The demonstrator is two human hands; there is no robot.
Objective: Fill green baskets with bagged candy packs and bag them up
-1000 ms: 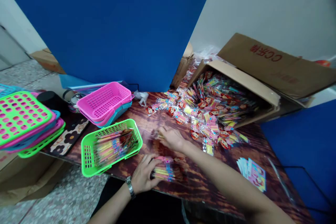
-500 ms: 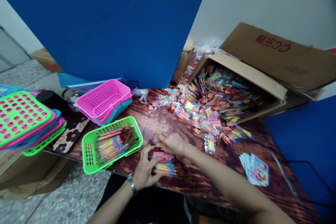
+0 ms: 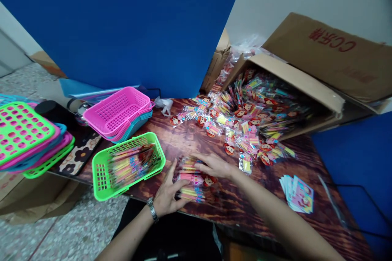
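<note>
A row of clear packets of coloured sticks (image 3: 193, 179), with printed red-haired cartoon heads at their right ends, lies near the table's front edge. My left hand (image 3: 169, 192), wearing a metal-banded watch, grips the left side of this row, its thumb and fingers curved around it. Over the row's upper part, my right hand (image 3: 213, 165) rests with its fingers stretched out, touching the packets. Just left of my hands stands a green basket (image 3: 98, 189) holding a similar row of packets (image 3: 130, 166).
Loose packets (image 3: 245, 140) spill from a tipped cardboard box (image 3: 309, 83) at right. Nested pink and blue baskets (image 3: 118, 110) stand behind the green one. Perforated plastic pieces (image 3: 23, 132) are stacked at far left. Printed cards (image 3: 298, 194) lie near the right edge.
My right hand has shifted right and loosened over the packets, uncovering more of the row's upper part. My left hand stays on the left side. The view has shifted slightly.
</note>
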